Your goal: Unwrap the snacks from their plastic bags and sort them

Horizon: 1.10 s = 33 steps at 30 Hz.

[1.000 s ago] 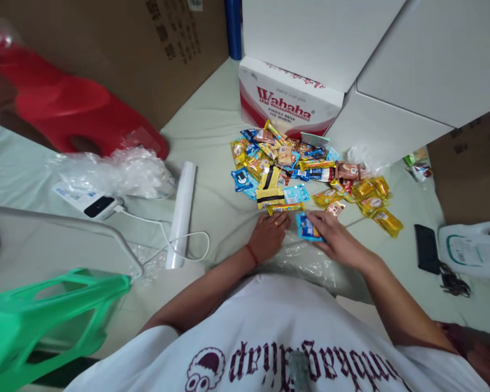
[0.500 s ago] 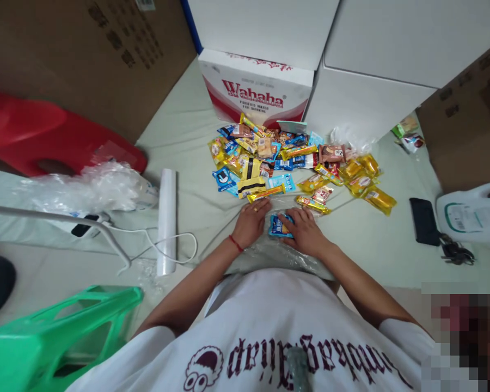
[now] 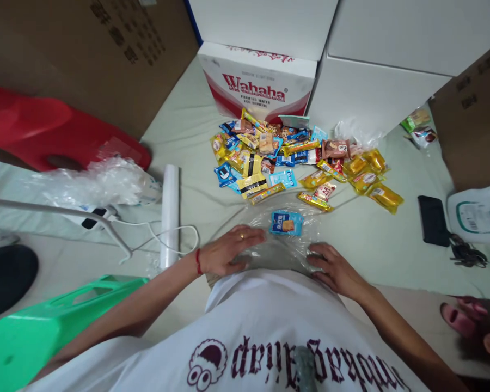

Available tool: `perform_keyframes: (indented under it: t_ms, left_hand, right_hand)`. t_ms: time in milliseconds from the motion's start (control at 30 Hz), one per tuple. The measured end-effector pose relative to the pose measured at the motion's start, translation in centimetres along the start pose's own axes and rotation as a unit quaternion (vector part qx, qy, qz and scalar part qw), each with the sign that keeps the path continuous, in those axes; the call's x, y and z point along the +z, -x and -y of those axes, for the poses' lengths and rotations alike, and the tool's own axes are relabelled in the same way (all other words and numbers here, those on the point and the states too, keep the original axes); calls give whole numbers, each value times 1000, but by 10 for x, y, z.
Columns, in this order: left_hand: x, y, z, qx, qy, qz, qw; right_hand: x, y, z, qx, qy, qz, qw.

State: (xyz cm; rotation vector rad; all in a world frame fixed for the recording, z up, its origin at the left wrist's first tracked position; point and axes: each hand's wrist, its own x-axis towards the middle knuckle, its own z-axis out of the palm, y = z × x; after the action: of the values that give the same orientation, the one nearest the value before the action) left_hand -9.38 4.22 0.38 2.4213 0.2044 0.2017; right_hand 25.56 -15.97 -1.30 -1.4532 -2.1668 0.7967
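Note:
A clear plastic sheet or bag (image 3: pixel 288 251) lies at the table's near edge, and on it rests a blue snack packet (image 3: pixel 286 223) with a biscuit picture. My left hand (image 3: pixel 231 249), a red cord on its wrist, reaches over the plastic's left side with fingers stretched and thumb apart. Over on the right side, my right hand (image 3: pixel 334 268) touches the plastic with spread, slightly bent fingers. Neither hand touches the packet. Just beyond lies a pile of small wrapped snacks (image 3: pixel 265 158) in yellow, blue and brown.
Behind the pile stands a white-and-red Wahaha carton (image 3: pixel 257 81). On the left are a plastic roll (image 3: pixel 170 218), a white cable (image 3: pixel 191 251), a red container (image 3: pixel 65 130) and a green stool (image 3: pixel 61 310). A black phone (image 3: pixel 433 220) and keys (image 3: pixel 467 253) lie right. Another person partly shows lower right.
Both hands have drawn back toward my body and moved apart. My right hand has come off the blue snack packet, which now lies uncovered on the plastic.

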Motion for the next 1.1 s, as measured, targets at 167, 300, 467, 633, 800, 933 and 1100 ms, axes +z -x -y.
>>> perform_keyframes:
  t_ms: [167, 300, 467, 633, 800, 933, 1100]
  left_hand:
    - [-1, 14, 3, -49, 2, 83, 995]
    - [3, 7, 6, -56, 29, 59, 996]
    - [7, -15, 15, -186, 145, -91, 968]
    - [10, -45, 37, -427, 22, -218, 877]
    - [8, -53, 43, -420, -118, -339, 834]
    - [4, -41, 19, -390, -179, -463, 775]
    - [21, -54, -23, -182, -191, -347, 900]
  right_hand:
    - [-13, -14, -7, 49, -89, -7, 995]
    - [-39, -32, -5, 186, -151, -5, 971]
    - [-52, -62, -19, 265, -296, -18, 918]
    - [-54, -84, -37, 353, -147, 7, 924]
    - [-79, -97, -27, 336, 236, -10, 912]
    - [-93, -129, -19, 187, 224, -40, 956]
    - [-70, -183, -24, 120, 169, 79, 975]
